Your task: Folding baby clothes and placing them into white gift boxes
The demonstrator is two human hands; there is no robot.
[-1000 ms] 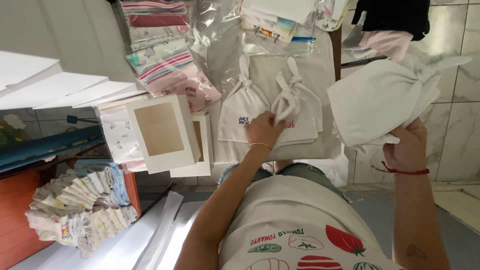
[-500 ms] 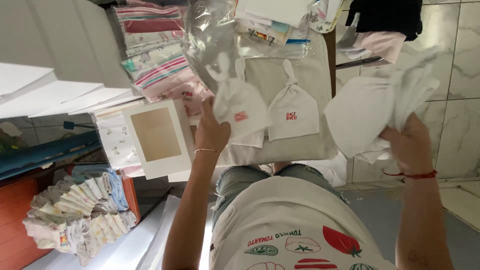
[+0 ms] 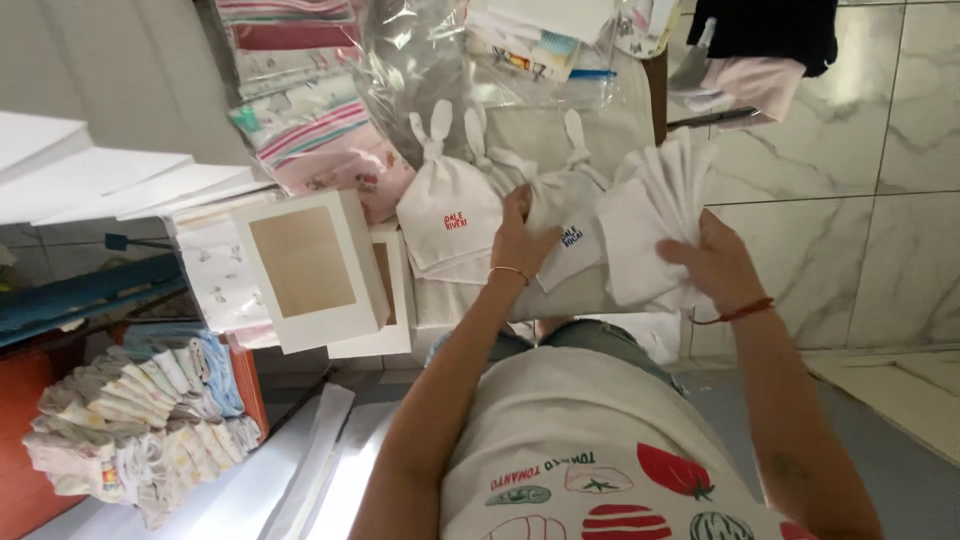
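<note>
Baby hats lie on the desk (image 3: 600, 290) in front of the person, and both hands are busy among them. Left hand (image 3: 520, 240) rests on a white knotted hat (image 3: 560, 215) with a small blue print, the fingers (image 3: 517, 205) closed round the cloth at its edge, pinching it against the desk. Just beside that hat, on the side away from the right hand, lies a second white hat (image 3: 450, 215) with two knotted ears and a small red print; the two hats overlap a little. Right hand (image 3: 715, 265), with a red string at the wrist, grips a bunch of white cloth (image 3: 650, 235), the fingers (image 3: 675, 250) spread across it and pressed into the folds, so the bundle is held up slightly off the desk and touches the blue-print hat. Beyond the hats sits a clear plastic bag (image 3: 440, 60), crinkled and open. Further past the red-print hat stand white window boxes (image 3: 310, 270), tilted, one behind the other, and behind them a stack of striped and patterned folded clothes (image 3: 310, 130). Below the boxes, near the floor, a heap of rolled baby clothes (image 3: 130, 410) rests on an orange surface.
</note>
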